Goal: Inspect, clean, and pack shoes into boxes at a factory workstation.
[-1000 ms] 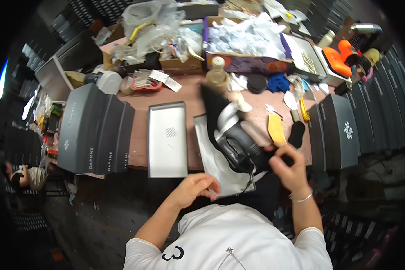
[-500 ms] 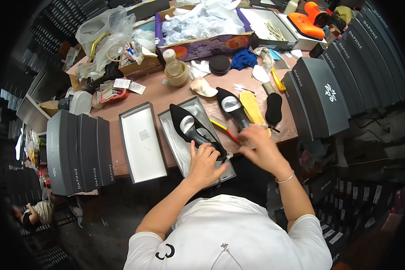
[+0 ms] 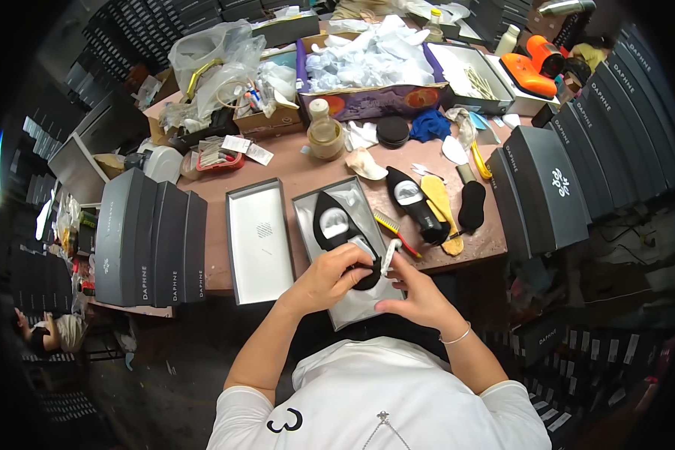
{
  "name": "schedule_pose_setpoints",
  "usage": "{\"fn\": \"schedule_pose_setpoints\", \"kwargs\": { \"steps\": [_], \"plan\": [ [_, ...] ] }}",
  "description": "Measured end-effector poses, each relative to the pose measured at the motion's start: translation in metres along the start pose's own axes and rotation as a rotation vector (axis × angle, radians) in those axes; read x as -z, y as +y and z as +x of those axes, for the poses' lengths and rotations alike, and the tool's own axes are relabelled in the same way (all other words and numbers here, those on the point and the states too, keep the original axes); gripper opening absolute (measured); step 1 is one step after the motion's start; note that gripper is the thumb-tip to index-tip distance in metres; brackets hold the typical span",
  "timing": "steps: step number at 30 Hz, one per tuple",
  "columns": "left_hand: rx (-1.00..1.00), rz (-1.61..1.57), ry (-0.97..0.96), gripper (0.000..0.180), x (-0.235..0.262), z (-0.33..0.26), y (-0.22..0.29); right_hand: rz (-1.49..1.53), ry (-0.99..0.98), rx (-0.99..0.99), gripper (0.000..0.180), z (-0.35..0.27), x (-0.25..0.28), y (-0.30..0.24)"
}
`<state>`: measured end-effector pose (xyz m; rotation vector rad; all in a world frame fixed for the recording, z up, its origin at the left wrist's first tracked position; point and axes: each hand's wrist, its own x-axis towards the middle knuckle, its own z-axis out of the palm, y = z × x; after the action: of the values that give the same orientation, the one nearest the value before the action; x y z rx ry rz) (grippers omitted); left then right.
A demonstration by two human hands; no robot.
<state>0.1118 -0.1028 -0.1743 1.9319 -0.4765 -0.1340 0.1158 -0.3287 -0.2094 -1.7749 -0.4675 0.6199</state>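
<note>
A black pointed-toe shoe point(image 3: 325, 208) with a silvery insole patch lies in an open grey shoe box point(image 3: 304, 196) lined with white tissue. At the back part of this shoe, my left hand point(image 3: 328, 279) is closed, thumb and fingertips pinching its dark edge or strap. My right hand point(image 3: 425, 298) is open just to the right, thumb and fingers apart. Close to its fingertips stands a small twisted white strip point(image 3: 388, 256); whether they touch it, I cannot tell. The matching black shoe point(image 3: 399, 184) rests on the table beyond the box.
Left of the box lies a white-lined lid point(image 3: 259, 244). A red-handled brush point(image 3: 397, 234), a yellow insole-shaped piece point(image 3: 436, 196) and a black oval pad point(image 3: 472, 206) surround the second shoe. Stacked shoe boxes flank both sides point(image 3: 151, 240). A purple carton point(image 3: 375, 103) holds white tissue.
My right hand has come left from beside the second shoe to the boxed shoe's heel end. My left hand has gone from resting spread on the shoe to pinching it. The view has shifted slightly.
</note>
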Motion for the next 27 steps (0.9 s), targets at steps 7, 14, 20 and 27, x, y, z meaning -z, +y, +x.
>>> {"fn": "schedule_pose_setpoints", "kwargs": {
  "steps": [7, 14, 20, 27],
  "plan": [
    [-0.019, 0.174, 0.054, 0.017, -0.012, -0.024, 0.006, -0.226, 0.0, 0.236, 0.083, 0.02, -0.024, -0.014],
    [0.216, 0.312, 0.366, 0.019, 0.045, -0.021, -0.053, -0.487, -0.162, 0.147, 0.052, 0.003, -0.02, 0.014],
    [0.054, 0.62, 0.237, 0.026, 0.019, 0.05, -0.118, -0.213, -0.056, 0.127, 0.039, -0.005, -0.005, -0.003],
    [0.155, 0.568, 0.476, 0.017, -0.003, 0.087, -0.176, 0.146, 0.123, 0.056, 0.032, -0.07, 0.069, -0.032]
  ]
}}
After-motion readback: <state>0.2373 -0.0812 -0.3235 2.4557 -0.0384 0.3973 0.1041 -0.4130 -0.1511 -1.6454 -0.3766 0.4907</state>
